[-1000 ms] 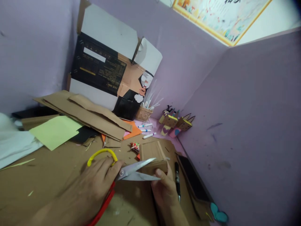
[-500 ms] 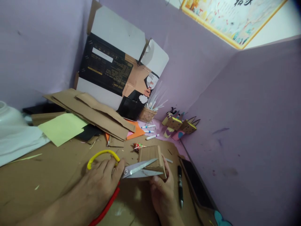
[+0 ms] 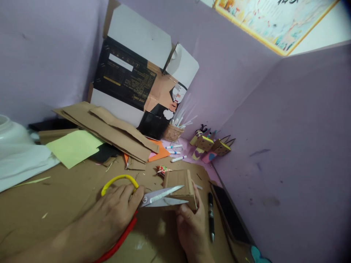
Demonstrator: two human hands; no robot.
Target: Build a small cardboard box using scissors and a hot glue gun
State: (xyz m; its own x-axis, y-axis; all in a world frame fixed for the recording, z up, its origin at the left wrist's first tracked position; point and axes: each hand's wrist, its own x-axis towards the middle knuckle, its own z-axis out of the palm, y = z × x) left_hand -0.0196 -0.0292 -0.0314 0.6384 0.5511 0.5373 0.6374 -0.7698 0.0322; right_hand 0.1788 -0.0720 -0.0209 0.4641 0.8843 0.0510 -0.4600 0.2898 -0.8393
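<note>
My left hand [image 3: 117, 206] is closed round the handles of a pair of scissors [image 3: 161, 199], one loop yellow and the other red. The blades are parted and point right, lying across the near side of a small cardboard box [image 3: 177, 179]. I grip that box at its right end with my right hand [image 3: 192, 223], thumb on the near side and fingers behind. Whether either blade touches the cardboard I cannot tell. A small piece of red patterned paper [image 3: 162, 170] lies just behind the box.
Right of my right hand lie a black pen [image 3: 211, 217] and a dark phone-like slab [image 3: 230, 215]. Cardboard sheets [image 3: 109, 131], a yellow-green paper [image 3: 72, 148] and several markers [image 3: 178, 159] lie farther back. An unfolded carton [image 3: 123, 76] leans on the wall, near cardboard figures [image 3: 204, 144].
The box and my right hand have shifted slightly right, while the scissors have drawn back slightly left, their blades still parted. The whole view has moved a little.
</note>
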